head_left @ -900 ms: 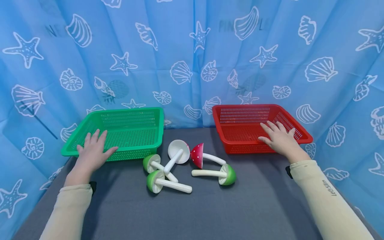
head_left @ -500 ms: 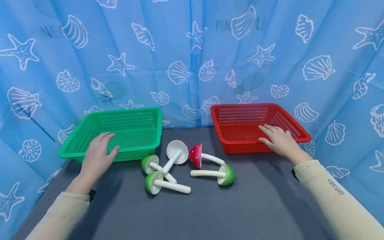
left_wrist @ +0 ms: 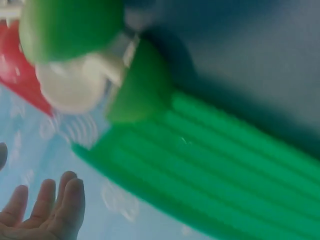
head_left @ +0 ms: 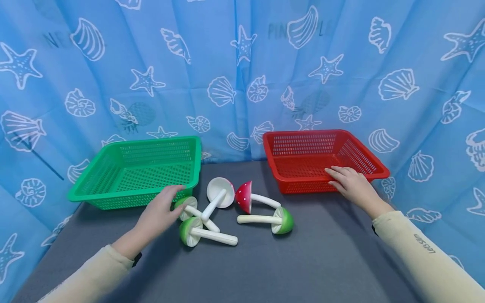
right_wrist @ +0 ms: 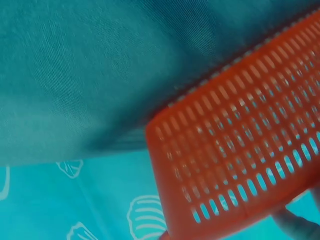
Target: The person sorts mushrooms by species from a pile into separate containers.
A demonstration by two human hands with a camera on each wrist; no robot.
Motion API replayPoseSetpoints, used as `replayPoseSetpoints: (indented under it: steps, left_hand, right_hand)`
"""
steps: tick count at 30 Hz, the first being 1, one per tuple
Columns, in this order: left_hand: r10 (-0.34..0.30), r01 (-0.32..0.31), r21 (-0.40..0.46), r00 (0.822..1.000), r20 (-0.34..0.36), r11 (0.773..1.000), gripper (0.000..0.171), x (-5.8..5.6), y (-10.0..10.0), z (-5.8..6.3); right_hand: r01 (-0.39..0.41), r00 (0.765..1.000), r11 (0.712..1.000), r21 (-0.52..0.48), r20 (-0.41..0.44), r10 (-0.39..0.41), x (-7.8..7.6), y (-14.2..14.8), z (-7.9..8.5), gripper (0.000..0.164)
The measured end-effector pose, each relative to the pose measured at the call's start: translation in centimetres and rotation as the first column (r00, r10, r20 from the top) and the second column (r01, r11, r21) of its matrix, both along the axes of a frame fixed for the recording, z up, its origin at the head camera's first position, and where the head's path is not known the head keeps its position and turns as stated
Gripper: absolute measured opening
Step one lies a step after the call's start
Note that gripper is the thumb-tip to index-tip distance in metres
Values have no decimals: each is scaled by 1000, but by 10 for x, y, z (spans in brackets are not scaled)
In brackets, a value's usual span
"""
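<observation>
My left hand hovers at the left of a group of toy mushrooms, its fingers spread from the thumb and nothing between them. Closest to it is a green-capped mushroom, its cap partly behind the fingertips. Another green mushroom lies in front, and a third to the right. Two red-capped mushrooms lie behind: one shows its white underside, the other its dotted cap. Over the near right rim of a red basket is my right hand, fingers extended; whether it touches the rim I cannot tell.
A green basket stands at the back left, behind the left hand; neither basket shows anything inside. Behind both hangs a blue curtain with shell prints. Dark grey cloth covers the table.
My left hand has come down and right, from over the green basket to beside the mushrooms. The right hand's fingers have drawn closer together, almost in place. The mushrooms lie as before.
</observation>
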State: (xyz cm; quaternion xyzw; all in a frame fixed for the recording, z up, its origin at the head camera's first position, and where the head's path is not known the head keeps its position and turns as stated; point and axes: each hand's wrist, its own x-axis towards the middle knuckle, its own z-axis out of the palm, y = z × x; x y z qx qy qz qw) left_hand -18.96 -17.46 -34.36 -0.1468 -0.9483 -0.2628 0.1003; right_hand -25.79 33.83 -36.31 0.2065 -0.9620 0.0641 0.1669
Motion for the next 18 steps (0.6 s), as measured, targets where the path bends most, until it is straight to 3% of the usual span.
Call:
replayPoseSetpoints:
  steps: [7,12,18]
  left_hand:
    - [-48,41,43,986,160,998,45,-5,35,-11]
    - [-64,53,62,982,179,997,45,-14,56,-18]
    - [-5,-8,62,979,202,998,43,-24,72,-25]
  right_hand:
    - [-40,990,997,-59,-134,31,1,-1,-12,42]
    - [-28,987,992,-120,-160,8,2,-3,-16,38]
    - [1,988,986,-164,-151,-26,1,-5,-21,38]
